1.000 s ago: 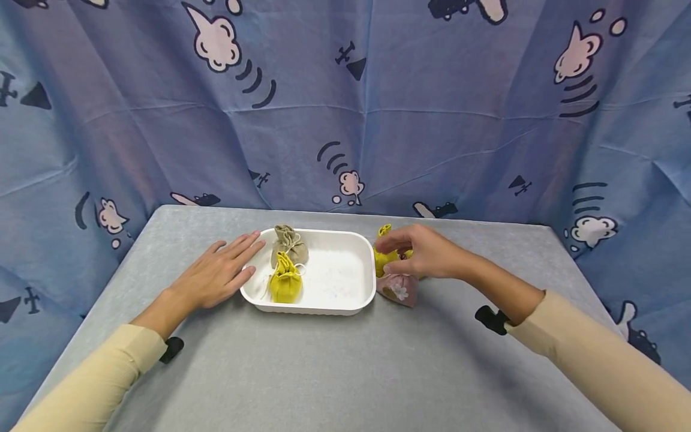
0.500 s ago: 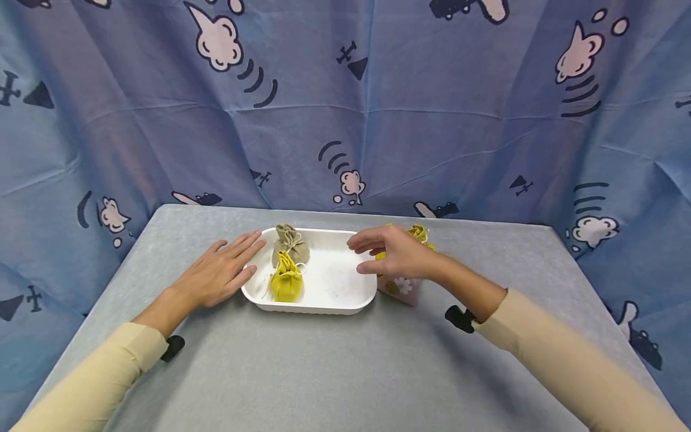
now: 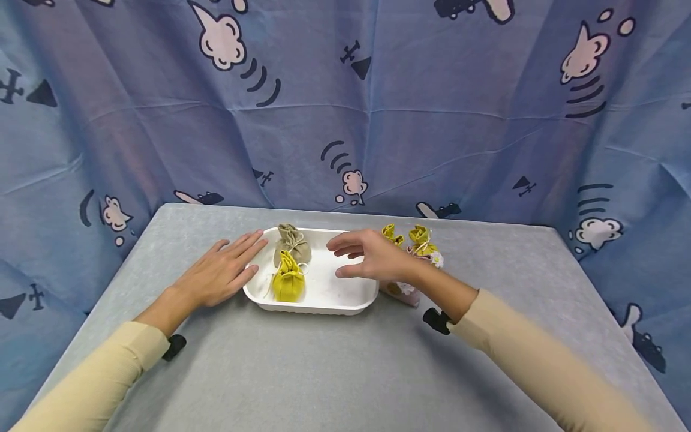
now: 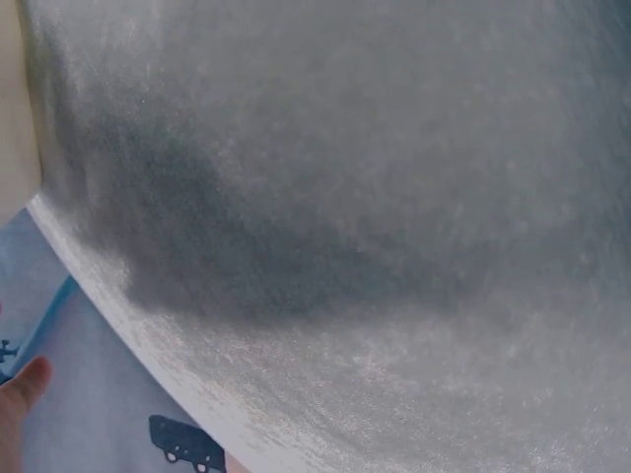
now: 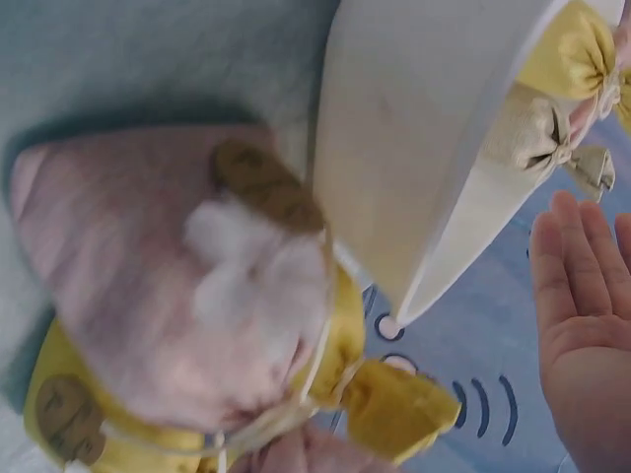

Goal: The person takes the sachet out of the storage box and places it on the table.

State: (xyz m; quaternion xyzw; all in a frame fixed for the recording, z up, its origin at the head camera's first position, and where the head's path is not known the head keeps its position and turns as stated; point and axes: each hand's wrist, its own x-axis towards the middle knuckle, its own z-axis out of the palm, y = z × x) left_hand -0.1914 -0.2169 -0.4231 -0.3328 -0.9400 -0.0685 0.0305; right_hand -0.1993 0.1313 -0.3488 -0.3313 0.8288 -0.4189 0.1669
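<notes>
- Curtain [image 3: 302,72]: blue, printed with cartoon planes and clouds, hanging behind everything, perhaps as a plain backdrop.
- Table [image 3: 302,372]: grey-topped, reaching back to the curtain.
- Tray [image 3: 310,309]: white, shallow, with rounded corners, near the far edge and between the hands, probably so both can reach it.
- Left hand [image 3: 221,273]: spread nearly flat, grasping nothing, fingers at the tray's left rim, seemingly to keep it from sliding.
- Right hand [image 3: 375,258]: over the tray's right half, fingers gently bent and thumb apart, with nothing visible in its grasp; the right wrist view shows a bare palm. The rounded shape would suit picking up something small and soft.
- Beige bag [image 3: 293,243] and yellow bag [image 3: 288,285]: inside the tray's left half, beige behind yellow, both upright, likely held up by their filling.
- Pink bag [image 5: 128,266] and two more yellow bags [image 3: 422,243]: bunched outside, just beside the tray's right wall, handy for the right hand; the forearm partly hides them.
- White cord [image 3: 302,268]: looped at the front yellow bag's neck, presumably to close it.
</notes>
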